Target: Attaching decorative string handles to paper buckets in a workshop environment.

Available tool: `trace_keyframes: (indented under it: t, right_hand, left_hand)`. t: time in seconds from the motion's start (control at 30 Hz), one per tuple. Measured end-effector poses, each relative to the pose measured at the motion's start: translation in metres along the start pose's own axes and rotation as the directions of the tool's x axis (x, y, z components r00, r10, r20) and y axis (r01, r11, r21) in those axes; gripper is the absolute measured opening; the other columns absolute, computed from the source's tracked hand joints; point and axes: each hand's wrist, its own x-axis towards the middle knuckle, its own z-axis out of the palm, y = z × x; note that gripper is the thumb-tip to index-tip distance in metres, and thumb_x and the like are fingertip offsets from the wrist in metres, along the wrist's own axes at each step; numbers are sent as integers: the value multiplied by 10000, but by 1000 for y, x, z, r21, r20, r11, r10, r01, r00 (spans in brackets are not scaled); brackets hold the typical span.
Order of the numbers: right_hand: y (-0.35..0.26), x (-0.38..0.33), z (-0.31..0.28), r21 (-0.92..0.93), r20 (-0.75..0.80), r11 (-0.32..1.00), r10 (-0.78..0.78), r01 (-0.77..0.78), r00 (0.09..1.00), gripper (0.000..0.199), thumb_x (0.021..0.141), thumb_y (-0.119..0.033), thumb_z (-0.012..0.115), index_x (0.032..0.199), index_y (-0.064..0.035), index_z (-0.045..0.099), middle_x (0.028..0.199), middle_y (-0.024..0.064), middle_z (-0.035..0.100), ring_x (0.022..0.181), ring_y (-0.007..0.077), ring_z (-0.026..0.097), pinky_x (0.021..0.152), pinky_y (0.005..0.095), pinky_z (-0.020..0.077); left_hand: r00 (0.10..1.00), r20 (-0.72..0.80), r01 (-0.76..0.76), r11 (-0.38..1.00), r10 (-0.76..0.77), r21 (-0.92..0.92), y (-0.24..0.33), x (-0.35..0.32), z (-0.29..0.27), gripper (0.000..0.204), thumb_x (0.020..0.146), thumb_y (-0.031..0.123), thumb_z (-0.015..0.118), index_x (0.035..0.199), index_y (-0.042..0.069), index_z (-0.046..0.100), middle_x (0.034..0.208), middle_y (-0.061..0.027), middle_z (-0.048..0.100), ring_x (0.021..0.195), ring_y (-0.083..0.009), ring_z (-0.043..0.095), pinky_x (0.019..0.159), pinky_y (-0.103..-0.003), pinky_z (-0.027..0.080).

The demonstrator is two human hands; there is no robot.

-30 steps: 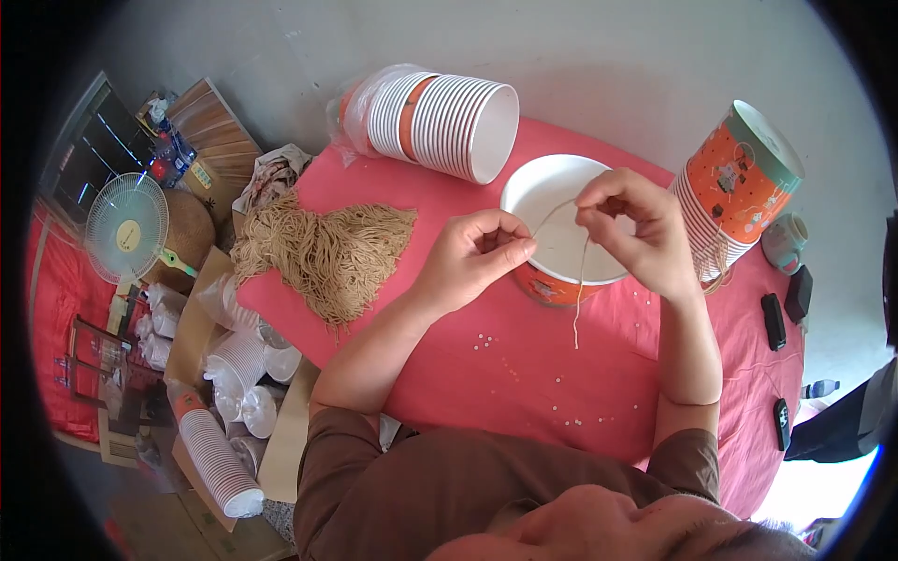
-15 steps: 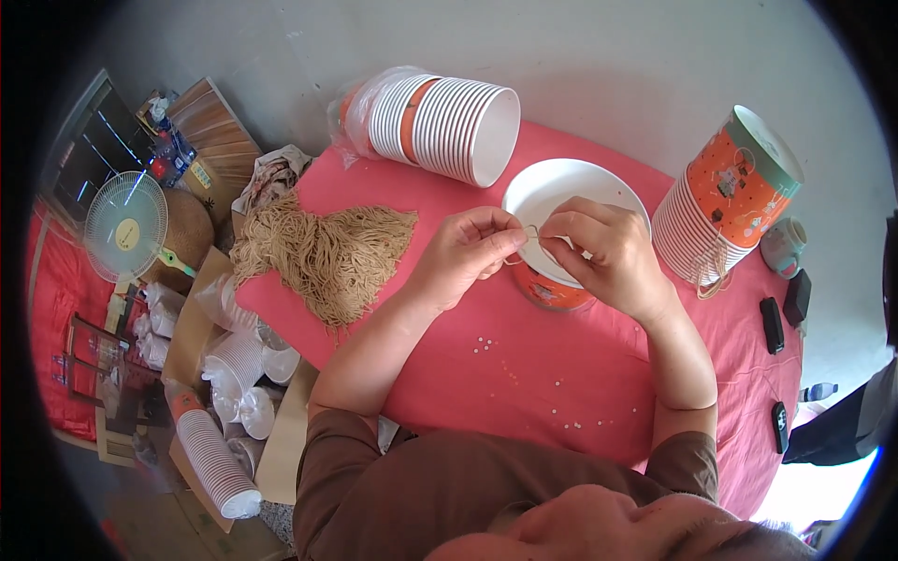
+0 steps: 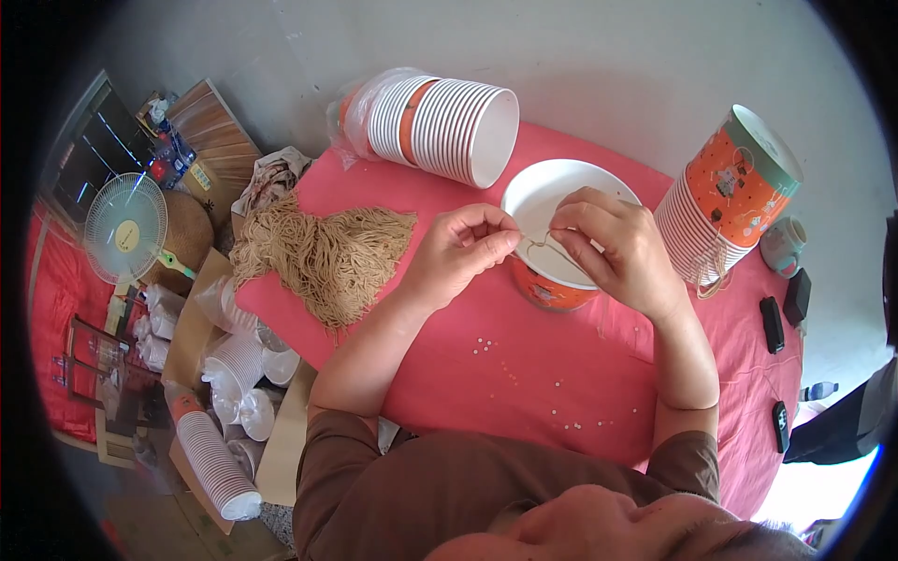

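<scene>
While leaning over the pink table (image 3: 524,374), pinching one thin tan string (image 3: 545,251) between both hands: left hand (image 3: 458,257) gripping one end with thumb and forefinger, right hand (image 3: 613,248) nipping the other end just beside it. Holding that string over the near rim of one open paper bowl (image 3: 561,234), white inside and orange outside, standing upright near the table's middle. Lying on its side beyond the left hand, one stack of nested bowls (image 3: 440,126); standing mouth-down to the right, a second stack (image 3: 725,201). Sprawling at the left edge, one heap of tan strings (image 3: 323,252). Resting at the far right edge, three small dark gadgets (image 3: 772,323). Standing off the table to the left, one pale fan (image 3: 124,229).
</scene>
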Motion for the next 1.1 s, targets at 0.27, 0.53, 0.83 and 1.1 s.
trace_keyframes:
  t: [0.27,0.53,0.83,1.1]
  right_hand:
    - [-7,0,9,9,-1,1000,-25,25,1000,115,801,-82,715,884,-32,653,828,91,661,670,281,656,569,383,507]
    - [-6,0,12,3,-1,1000,-19,19,1000,108,804,-95,717,855,-36,642,797,82,649,651,273,646,565,380,506]
    - [-7,0,14,7,9,1000,-24,24,1000,107,791,-95,728,853,-52,651,795,74,653,645,268,647,563,378,508]
    - [-4,-4,14,264,123,943,173,-201,977,75,826,24,694,885,0,653,813,87,666,706,190,663,596,302,518]
  left_hand:
    - [999,17,50,998,-49,-30,-2,-1,8,77,938,55,632,997,9,652,863,32,627,718,5,513,588,-158,393]
    - [999,-11,49,998,-49,29,2,-1,14,123,899,71,640,1008,14,638,753,45,537,607,-19,405,516,-186,301]
    - [1000,3,-19,999,19,-29,-5,-3,16,111,921,50,661,1015,-8,653,891,16,638,769,-39,572,670,-179,469]
    - [999,-1,-52,992,52,117,-8,-4,13,126,912,60,678,1018,9,632,822,45,601,714,6,525,618,-157,431]
